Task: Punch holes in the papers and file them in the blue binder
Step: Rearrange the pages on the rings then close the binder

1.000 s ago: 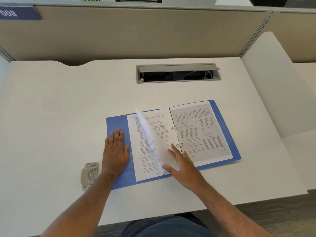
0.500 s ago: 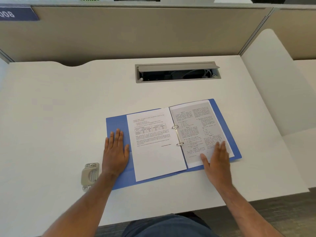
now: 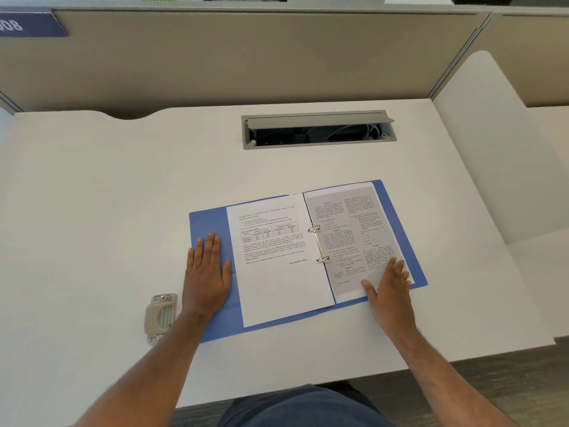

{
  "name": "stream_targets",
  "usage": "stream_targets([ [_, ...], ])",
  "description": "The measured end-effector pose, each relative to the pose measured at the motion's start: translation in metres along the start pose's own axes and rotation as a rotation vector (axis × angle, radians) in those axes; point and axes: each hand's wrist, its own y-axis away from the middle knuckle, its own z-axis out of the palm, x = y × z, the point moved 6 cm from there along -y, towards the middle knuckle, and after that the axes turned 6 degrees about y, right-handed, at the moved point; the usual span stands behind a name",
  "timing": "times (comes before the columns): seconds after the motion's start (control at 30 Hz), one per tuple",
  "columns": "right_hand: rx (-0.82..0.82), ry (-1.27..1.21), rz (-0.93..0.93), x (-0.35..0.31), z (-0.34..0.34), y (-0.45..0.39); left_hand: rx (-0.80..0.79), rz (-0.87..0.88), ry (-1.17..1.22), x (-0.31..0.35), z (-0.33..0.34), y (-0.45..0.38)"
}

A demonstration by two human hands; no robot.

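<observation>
Hole punch [image 3: 160, 317] lies just beside left hand [image 3: 207, 274], off binder [image 3: 206, 223].

Hole punch [image 3: 160, 315] at 8 o'clock partly hidden behind left forearm. Printed text on papers [image 3: 277, 257] too small to read. Blue sign [image 3: 27, 24] at 10 o'clock cut by frame edge. Right hand [image 3: 389, 291] fingertips blurred, covering page corner.

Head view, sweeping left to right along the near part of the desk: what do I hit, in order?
hole punch → left hand → left-hand page → binder rings → right hand
</observation>
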Motion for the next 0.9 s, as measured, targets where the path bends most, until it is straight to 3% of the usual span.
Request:
stream_targets([
  [0.3, 0.144, -0.187, -0.073, -0.025, -0.018, 0.009, -0.005, -0.001, -0.006, 0.000, 0.000, 0.000],
  [0.67, 0.027, -0.538, -0.015, -0.051, -0.030, 0.023, 0.004, 0.003, 0.008, 0.001, -0.002, 0.001],
  [0.9, 0.016, -0.604, -0.179, -0.086, -0.029, 0.045, 0.007, 0.004, 0.016, 0.002, -0.003, 0.001],
])
